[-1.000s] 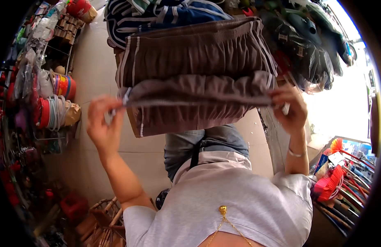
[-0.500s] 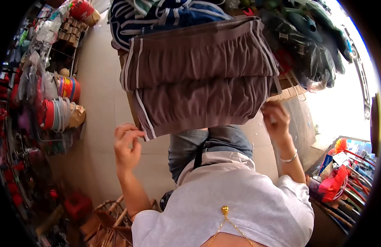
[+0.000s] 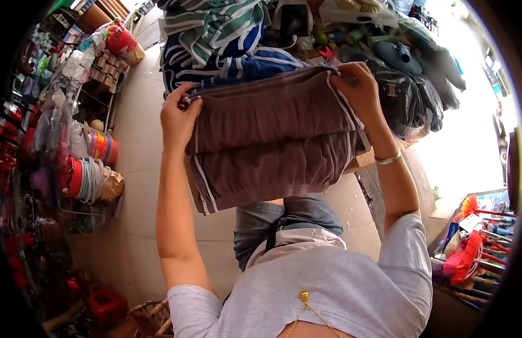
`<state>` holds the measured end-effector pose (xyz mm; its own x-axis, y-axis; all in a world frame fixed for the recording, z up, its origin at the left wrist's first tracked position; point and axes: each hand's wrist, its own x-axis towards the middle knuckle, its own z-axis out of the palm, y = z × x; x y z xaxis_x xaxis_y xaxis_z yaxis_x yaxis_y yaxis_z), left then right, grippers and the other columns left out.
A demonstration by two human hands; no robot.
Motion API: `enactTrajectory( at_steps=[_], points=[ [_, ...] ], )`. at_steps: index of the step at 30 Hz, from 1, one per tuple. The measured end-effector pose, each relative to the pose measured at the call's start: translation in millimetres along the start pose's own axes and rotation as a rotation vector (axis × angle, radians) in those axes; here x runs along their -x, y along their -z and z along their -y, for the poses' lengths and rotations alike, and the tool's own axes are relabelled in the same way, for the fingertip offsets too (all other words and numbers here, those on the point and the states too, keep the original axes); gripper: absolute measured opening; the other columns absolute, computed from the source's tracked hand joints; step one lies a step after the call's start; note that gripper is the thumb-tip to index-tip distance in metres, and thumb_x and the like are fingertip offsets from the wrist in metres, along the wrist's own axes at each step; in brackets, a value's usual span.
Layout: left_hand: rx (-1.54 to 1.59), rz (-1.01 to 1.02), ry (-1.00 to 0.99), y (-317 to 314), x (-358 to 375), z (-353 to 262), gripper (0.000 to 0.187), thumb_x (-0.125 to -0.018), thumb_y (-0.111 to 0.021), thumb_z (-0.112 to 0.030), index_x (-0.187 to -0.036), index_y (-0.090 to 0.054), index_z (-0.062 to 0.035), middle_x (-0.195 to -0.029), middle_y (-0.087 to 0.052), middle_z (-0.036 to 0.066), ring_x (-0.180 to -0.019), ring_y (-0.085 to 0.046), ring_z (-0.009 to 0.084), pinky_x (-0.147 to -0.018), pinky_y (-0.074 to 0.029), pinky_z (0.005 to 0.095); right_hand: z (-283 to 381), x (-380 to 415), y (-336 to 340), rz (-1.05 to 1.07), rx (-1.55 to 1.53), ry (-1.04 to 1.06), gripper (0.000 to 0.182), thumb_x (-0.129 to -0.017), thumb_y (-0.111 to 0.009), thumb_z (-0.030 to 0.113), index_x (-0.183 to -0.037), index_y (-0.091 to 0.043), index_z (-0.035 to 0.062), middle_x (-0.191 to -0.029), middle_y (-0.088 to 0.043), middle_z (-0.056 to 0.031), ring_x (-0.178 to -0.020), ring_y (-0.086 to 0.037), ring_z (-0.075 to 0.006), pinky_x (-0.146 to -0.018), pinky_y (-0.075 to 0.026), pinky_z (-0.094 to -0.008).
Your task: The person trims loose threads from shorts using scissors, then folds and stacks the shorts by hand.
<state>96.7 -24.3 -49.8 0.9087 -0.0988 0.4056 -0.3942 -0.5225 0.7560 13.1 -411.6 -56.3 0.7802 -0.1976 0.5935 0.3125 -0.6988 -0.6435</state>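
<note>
A brown garment [image 3: 266, 115] with a gathered band and white piping down its sides lies in front of me, folded into two layers. At its far left corner my left hand [image 3: 181, 119] pinches the edge between thumb and fingers. My right hand [image 3: 359, 93], with a bangle on the wrist, grips the far right corner. The far band is stretched between both hands, and the near layer hangs over the front edge above my knees. Just beyond it is a heap of blue and green striped cloth [image 3: 216, 34].
Dark bundles in plastic [image 3: 407, 96] lie at the back right. Shelves on the left hold goods, among them a coil of pale hose [image 3: 92, 179] and a red-topped container [image 3: 123, 42]. Red brushes [image 3: 467, 259] stand at the right. A red box [image 3: 107, 304] is low on the left.
Both hands have moved away from me, from the garment's near corners to its far corners, and now grip its far band. The view has shifted, showing more of the striped cloth.
</note>
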Motion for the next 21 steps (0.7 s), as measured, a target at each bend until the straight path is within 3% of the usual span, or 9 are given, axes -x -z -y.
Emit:
enactTrajectory(
  at_steps=[1,2,4,6,8,10,13,16,21],
  points=[
    [0.049,-0.037,-0.019,4,8,-17,0.03,-0.079,-0.072,-0.005,-0.108,-0.067,0.0004,-0.092,-0.063,0.007,-0.083,-0.058,0.0139,-0.078,-0.047,0.0255,6,7,6,-0.076,0.134,0.149,0.031,-0.078,-0.073,0.004,-0.108,-0.064,0.0028,-0.104,-0.061,-0.0037,-0.089,-0.056,-0.0102,-0.077,-0.046,-0.0231],
    [0.047,-0.027,-0.006,11,17,-25,0.03,-0.079,-0.072,-0.005,-0.108,-0.067,0.0004,-0.092,-0.063,0.007,-0.083,-0.058,0.0139,-0.078,-0.047,0.0255,16,16,15,-0.065,0.134,0.137,0.031,-0.078,-0.073,0.004,-0.108,-0.064,0.0028,-0.104,-0.061,-0.0037,-0.089,-0.056,-0.0102,-0.077,-0.046,-0.0231],
    [0.035,-0.056,-0.173,26,39,-37,0.025,-0.079,-0.07,0.001,-0.104,-0.068,-0.0006,-0.09,-0.063,0.007,-0.082,-0.058,0.0141,-0.074,-0.047,0.0259,42,36,32,-0.053,-0.106,0.107,0.022,-0.079,-0.07,0.0,-0.1,-0.063,0.001,-0.102,-0.059,-0.0065,-0.091,-0.056,-0.0139,-0.075,-0.047,-0.026],
    [0.056,-0.051,-0.186,47,78,-52,0.022,-0.076,-0.07,0.007,-0.097,-0.069,-0.0011,-0.088,-0.063,0.007,-0.082,-0.059,0.0145,-0.073,-0.048,0.0258,52,70,46,-0.015,-0.318,0.087,0.02,-0.073,-0.069,-0.004,-0.092,-0.062,0.002,-0.1,-0.06,-0.0098,-0.091,-0.057,-0.0201,-0.073,-0.047,-0.0301],
    [-0.045,0.045,-0.237,71,123,-46,0.025,-0.071,-0.072,0.01,-0.092,-0.069,-0.002,-0.087,-0.062,0.007,-0.082,-0.059,0.0149,-0.075,-0.048,0.0256,53,101,63,0.104,-0.163,0.268,0.027,-0.063,-0.078,-0.002,-0.085,-0.064,0.006,-0.094,-0.063,-0.0092,-0.091,-0.059,-0.0281,-0.078,-0.048,-0.0389],
    [-0.08,0.126,-0.288,72,160,-43,0.026,-0.066,-0.075,0.008,-0.088,-0.07,-0.006,-0.085,-0.06,0.004,-0.081,-0.059,0.0169,-0.08,-0.048,0.0302,43,140,64,0.221,-0.094,0.333,0.031,-0.058,-0.076,-0.001,-0.086,-0.064,0.0079,-0.092,-0.064,-0.0078,-0.09,-0.058,-0.0277,-0.077,-0.047,-0.0386],
    [-0.237,0.213,-0.421,64,194,-26,0.029,-0.062,-0.077,0.005,-0.086,-0.071,-0.0101,-0.082,-0.058,0.002,-0.08,-0.059,0.0196,-0.082,-0.048,0.037,39,183,53,0.354,0.048,0.323,0.028,-0.06,-0.072,0.003,-0.085,-0.065,0.0105,-0.09,-0.063,-0.0041,-0.088,-0.058,-0.0273,-0.076,-0.047,-0.0376],
    [-0.379,0.231,-0.436,57,211,-13,0.029,-0.06,-0.076,0.005,-0.083,-0.071,-0.0121,-0.08,-0.057,0.001,-0.081,-0.058,0.0207,-0.084,-0.047,0.0417,30,210,36,0.355,0.163,0.327,0.026,-0.063,-0.069,0.001,-0.086,-0.065,0.0114,-0.088,-0.062,-0.0035,-0.088,-0.058,-0.0253,-0.076,-0.047,-0.0364],
    [-0.299,0.295,-0.315,67,203,-29,0.025,-0.065,-0.071,0.005,-0.086,-0.07,-0.0081,-0.084,-0.06,0.003,-0.084,-0.058,0.023,-0.083,-0.047,0.0387,18,206,38,0.288,0.138,0.281,0.019,-0.062,-0.062,-0.006,-0.075,-0.065,0.0082,-0.086,-0.062,-0.0063,-0.082,-0.059,-0.0261,-0.071,-0.049,-0.0383]
  ],
)
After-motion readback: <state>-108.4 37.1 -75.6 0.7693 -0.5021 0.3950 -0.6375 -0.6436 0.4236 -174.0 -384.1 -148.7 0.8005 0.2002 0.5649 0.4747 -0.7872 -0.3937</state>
